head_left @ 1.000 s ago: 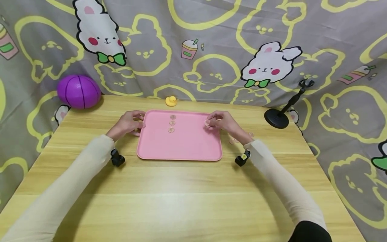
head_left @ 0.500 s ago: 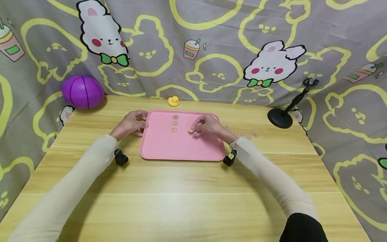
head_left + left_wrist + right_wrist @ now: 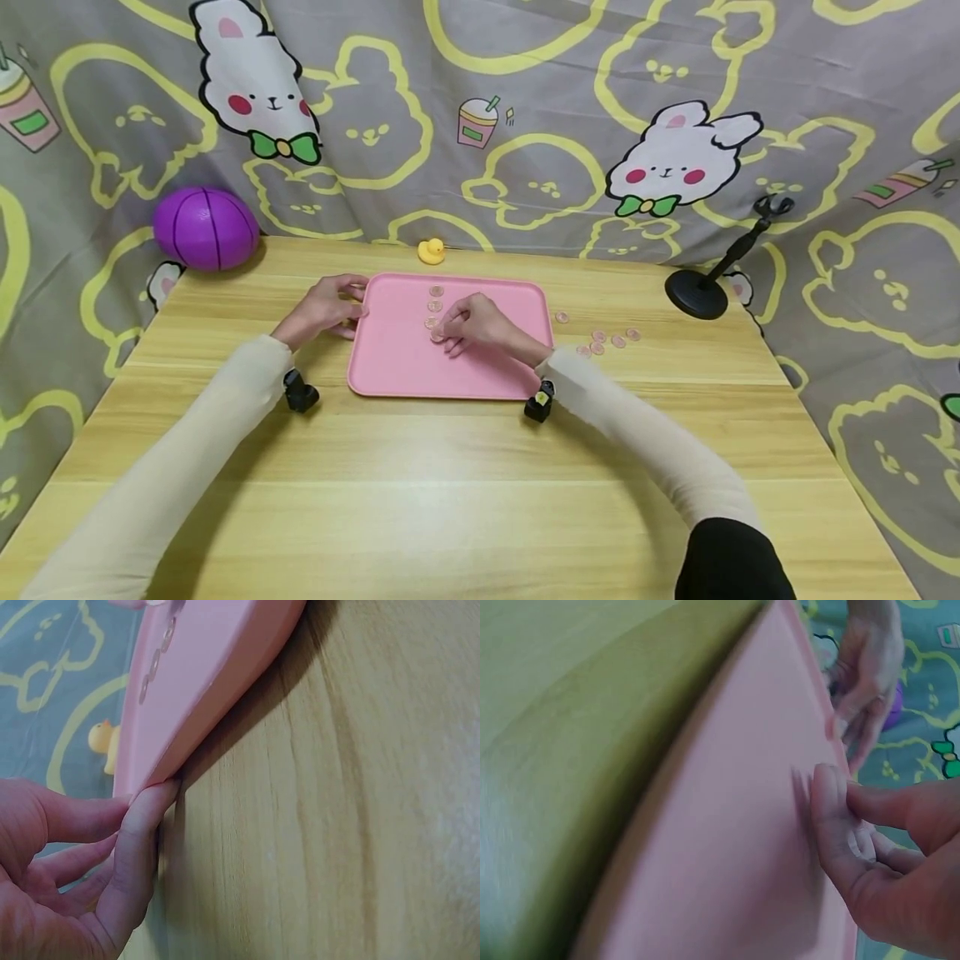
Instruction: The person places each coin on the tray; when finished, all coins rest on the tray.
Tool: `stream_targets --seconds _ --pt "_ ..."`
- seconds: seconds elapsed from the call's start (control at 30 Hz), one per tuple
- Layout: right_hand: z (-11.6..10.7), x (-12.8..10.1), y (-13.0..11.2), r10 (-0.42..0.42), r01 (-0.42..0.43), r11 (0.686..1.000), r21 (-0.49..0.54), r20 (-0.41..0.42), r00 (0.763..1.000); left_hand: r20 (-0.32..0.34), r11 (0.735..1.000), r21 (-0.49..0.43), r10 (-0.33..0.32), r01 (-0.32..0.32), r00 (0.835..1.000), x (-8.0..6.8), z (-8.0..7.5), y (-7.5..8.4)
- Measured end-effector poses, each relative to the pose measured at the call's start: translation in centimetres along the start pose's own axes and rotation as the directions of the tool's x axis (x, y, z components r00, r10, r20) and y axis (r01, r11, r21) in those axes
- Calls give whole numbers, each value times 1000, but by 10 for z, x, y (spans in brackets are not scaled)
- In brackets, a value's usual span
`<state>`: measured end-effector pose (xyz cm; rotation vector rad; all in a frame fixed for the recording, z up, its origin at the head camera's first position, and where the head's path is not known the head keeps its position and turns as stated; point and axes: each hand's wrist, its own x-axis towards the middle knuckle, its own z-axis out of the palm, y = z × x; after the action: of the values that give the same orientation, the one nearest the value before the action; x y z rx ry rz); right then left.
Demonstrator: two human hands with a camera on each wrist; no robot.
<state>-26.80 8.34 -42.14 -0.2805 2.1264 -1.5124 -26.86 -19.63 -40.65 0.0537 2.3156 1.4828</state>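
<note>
A grained wooden table point(image 3: 450, 492) fills the lower frame. Left of centre, the left hand point(image 3: 322, 306) pinches the smooth, round-cornered pink plastic tray point(image 3: 397, 367) by its rim. At centre, the right hand point(image 3: 472, 325) pinches a small translucent disc point(image 3: 437, 337) on the tray.

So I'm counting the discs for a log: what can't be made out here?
- Head view: the right hand covers the row's lowest disc on the tray.
- Right wrist view: the pinched disc is blurred, half behind fingers.
- Left wrist view: discs too foreshortened to count.
</note>
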Motion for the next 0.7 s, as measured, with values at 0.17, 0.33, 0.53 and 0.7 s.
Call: stream_targets --seconds 0.17,0.33,0.53,0.7 --pt "8 3 -1 45 -43 996 -75 21 999 0 1000 -1 10 -10 1000 0 0 -1" --pt "9 3 -7 82 -71 983 -167 60 995 -4 1000 -4 8 -8 1000 0 0 -1" --pt "15 4 -13 98 -77 963 -258 70 993 -13 1000 7 -5 5 1000 -3 -1 -2" --pt "16 4 -15 102 -79 949 -305 60 993 -10 1000 13 -3 3 1000 -1 0 -1"
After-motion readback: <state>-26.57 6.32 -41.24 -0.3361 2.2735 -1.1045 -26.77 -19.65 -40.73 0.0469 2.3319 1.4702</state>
